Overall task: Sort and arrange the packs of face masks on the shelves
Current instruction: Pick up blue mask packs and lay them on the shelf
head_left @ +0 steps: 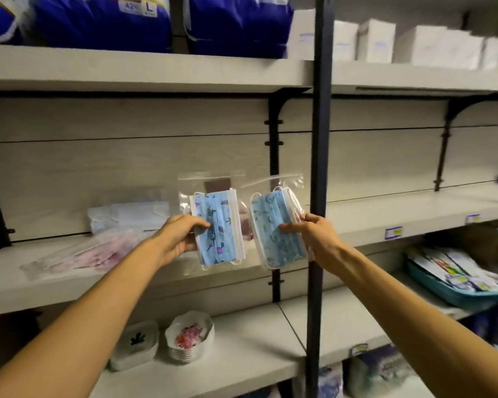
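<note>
I am holding up two clear zip bags of blue printed face masks in front of the middle shelf, one in each hand. My left hand is pinching the left pack at its left edge, thumb on the front and fingers curled behind it. My right hand is pinching the right pack at its right edge in the same way, thumb lying across the masks. The two packs are hanging upright, side by side, just apart, the right one tilting slightly. Behind my left hand, on the middle shelf, more bagged masks are lying: a pink pack flat near the front and a pale pack leaning at the back panel. Below, two stacks of patterned white cup-shaped masks are sitting on the lower shelf.
</note>
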A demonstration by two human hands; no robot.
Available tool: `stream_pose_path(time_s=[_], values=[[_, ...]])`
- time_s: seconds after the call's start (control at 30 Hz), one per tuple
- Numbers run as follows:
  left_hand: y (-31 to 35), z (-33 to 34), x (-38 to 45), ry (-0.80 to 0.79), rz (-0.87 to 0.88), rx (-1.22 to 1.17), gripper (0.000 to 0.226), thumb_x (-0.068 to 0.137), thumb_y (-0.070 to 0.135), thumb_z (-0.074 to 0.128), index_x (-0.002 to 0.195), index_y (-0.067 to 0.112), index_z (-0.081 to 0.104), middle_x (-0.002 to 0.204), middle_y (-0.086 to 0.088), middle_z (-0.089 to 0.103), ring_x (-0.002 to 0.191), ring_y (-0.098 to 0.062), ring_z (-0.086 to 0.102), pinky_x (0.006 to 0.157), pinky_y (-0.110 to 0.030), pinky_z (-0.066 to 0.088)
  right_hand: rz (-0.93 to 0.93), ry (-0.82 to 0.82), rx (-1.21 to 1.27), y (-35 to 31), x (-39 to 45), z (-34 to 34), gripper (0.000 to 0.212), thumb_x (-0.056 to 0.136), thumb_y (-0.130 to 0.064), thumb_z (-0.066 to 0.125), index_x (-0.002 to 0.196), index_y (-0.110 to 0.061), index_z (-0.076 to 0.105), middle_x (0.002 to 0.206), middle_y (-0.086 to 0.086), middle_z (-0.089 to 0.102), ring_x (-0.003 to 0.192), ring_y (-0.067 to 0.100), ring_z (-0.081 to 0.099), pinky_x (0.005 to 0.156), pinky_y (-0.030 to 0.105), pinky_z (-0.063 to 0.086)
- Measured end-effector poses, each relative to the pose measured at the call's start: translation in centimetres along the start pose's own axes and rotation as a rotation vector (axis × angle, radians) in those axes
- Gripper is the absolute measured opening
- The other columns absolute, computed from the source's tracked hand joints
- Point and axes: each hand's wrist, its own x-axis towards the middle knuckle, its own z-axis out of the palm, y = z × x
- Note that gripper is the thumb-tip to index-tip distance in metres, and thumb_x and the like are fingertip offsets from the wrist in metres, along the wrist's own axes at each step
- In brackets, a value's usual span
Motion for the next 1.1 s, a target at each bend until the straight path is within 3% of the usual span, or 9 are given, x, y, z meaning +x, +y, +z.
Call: stream_pose_path(time_s=[0.17,0.33,0.43,0.6,0.7,0.87,0.93,1.03,1.1], values=[[-1.5,5.4,0.5,-0.074,-0.011,0.007,0.031,0.092,0.003,0.061,0.123,0.001,0.063,0.113,-0.018,0.073,0.102,-0.028,0.071,0.079,-0.040,0.062,0.026,0.039,0.011,0.1,-1.5,-4.8,0.037,0.083,-0.013,0.075,0.118,-0.009,0.063,0.115,0.015,0.070,0.101,0.032,0.071,0.071,0.042,0.061],[-1.9,12.3,1.2,-0.156,-0.006,0.064,0.027,0.091,0.006,0.064,0.117,0.005,0.067,0.108,-0.012,0.076,0.100,-0.025,0.071,0.085,-0.039,0.058,0.040,0.066,0.053,1.0,-0.8,-9.9,0.037,0.089,-0.026,0.062,0.124,-0.012,0.060,0.116,0.017,0.071,0.102,0.035,0.072,0.077,0.047,0.061],[-1.3,17.3,2.5,-0.272,0.021,0.130,0.024,0.091,0.008,0.066,0.115,0.008,0.068,0.107,-0.009,0.077,0.103,-0.025,0.072,0.092,-0.043,0.057,0.023,0.133,0.041,1.2,0.1,-14.4,0.029,0.090,-0.022,0.063,0.116,-0.011,0.062,0.114,0.018,0.071,0.100,0.035,0.072,0.073,0.044,0.061],[-1.3,27.4,5.3,-0.337,0.006,0.172,0.023,0.091,0.009,0.068,0.114,0.007,0.069,0.110,-0.010,0.076,0.104,-0.024,0.072,0.093,-0.038,0.058,0.030,0.237,0.017,1.6,3.2,-23.4,0.018,0.085,-0.009,0.070,0.104,-0.007,0.069,0.106,0.024,0.072,0.095,0.043,0.071,0.082,0.054,0.061],[-1.3,32.9,7.5,-0.418,-0.026,0.208,0.023,0.092,0.012,0.069,0.114,0.008,0.068,0.113,-0.010,0.075,0.107,-0.023,0.071,0.089,-0.037,0.058,0.043,0.241,-0.017,1.5,5.5,-28.7,0.025,0.087,-0.006,0.070,0.112,-0.006,0.068,0.103,0.017,0.072,0.085,0.032,0.073,0.073,0.043,0.063],[-1.7,39.7,12.7,-0.210,-0.009,0.211,0.020,0.093,0.007,0.067,0.112,0.003,0.069,0.106,-0.012,0.076,0.090,-0.014,0.074,0.075,-0.028,0.060,0.064,0.284,-0.096,1.7,9.1,-37.0,0.018,0.083,-0.005,0.075,0.100,-0.012,0.071,0.110,0.021,0.071,0.094,0.036,0.069,0.092,0.057,0.056],[-2.2,41.5,14.7,-0.141,-0.008,0.185,0.020,0.093,0.001,0.064,0.112,0.001,0.068,0.106,-0.016,0.075,0.086,-0.019,0.075,0.070,-0.029,0.062,0.093,0.264,-0.113,1.7,10.3,-39.6,0.020,0.084,-0.004,0.074,0.104,-0.008,0.070,0.109,0.020,0.071,0.097,0.038,0.070,0.086,0.058,0.058],[-2.7,43.6,17.2,-0.060,-0.041,0.178,0.020,0.093,-0.003,0.061,0.112,0.001,0.066,0.103,-0.019,0.074,0.090,-0.030,0.073,0.073,-0.040,0.062,0.118,0.241,-0.095,1.6,12.0,-42.6,0.029,0.087,-0.004,0.072,0.115,-0.002,0.065,0.109,0.015,0.068,0.091,0.028,0.068,0.066,0.041,0.061],[-2.7,44.7,18.6,-0.024,-0.076,0.159,0.016,0.093,-0.004,0.060,0.107,0.001,0.065,0.097,-0.020,0.073,0.083,-0.031,0.073,0.066,-0.041,0.063,0.119,0.225,-0.101,1.7,13.5,-44.1,0.030,0.087,-0.004,0.072,0.116,-0.002,0.065,0.109,0.015,0.068,0.092,0.026,0.068,0.062,0.035,0.060]])
